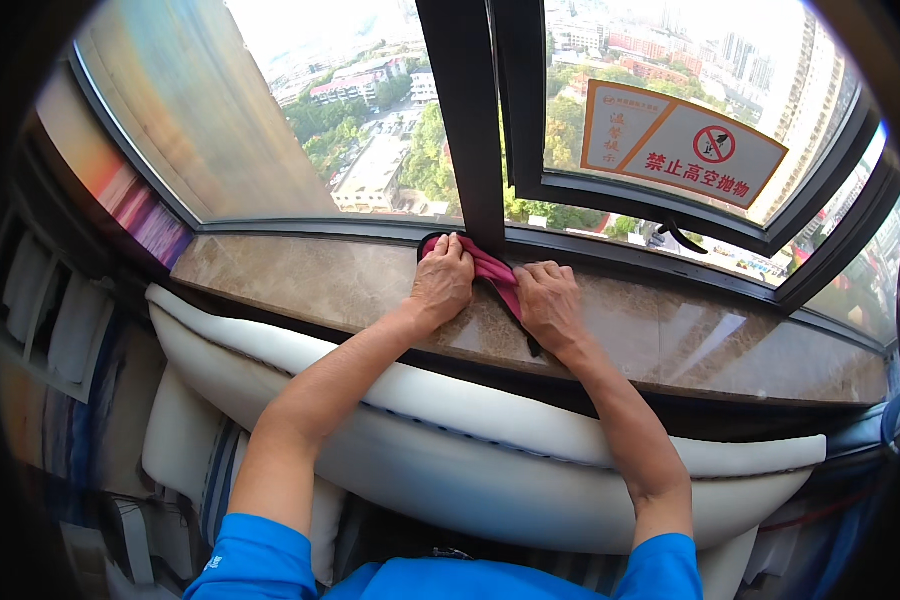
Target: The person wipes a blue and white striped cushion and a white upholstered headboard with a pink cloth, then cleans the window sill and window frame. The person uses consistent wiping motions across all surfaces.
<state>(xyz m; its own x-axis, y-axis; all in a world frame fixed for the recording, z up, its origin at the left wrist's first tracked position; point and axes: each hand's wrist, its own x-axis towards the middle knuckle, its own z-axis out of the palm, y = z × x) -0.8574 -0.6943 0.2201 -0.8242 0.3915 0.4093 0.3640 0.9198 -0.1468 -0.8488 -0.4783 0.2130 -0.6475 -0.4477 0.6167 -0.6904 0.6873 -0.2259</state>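
Observation:
A pink cloth with a dark edge [497,272] lies bunched on the brown marble windowsill [370,270], against the foot of the dark window post. My left hand [443,283] is closed on its left end, fingertips pressed close to the frame. My right hand [549,305] grips the other end, a little nearer to me. Between the two hands the cloth is twisted, and a dark corner of it hangs toward the sill's front edge. Both forearms reach over a white padded sofa back.
The white sofa back [490,410] runs along the sill's near side. At the right, a window sash [650,200] stands ajar, with a handle [682,238] low on it and a warning sticker [682,143] on its glass. A fixed pane fills the left.

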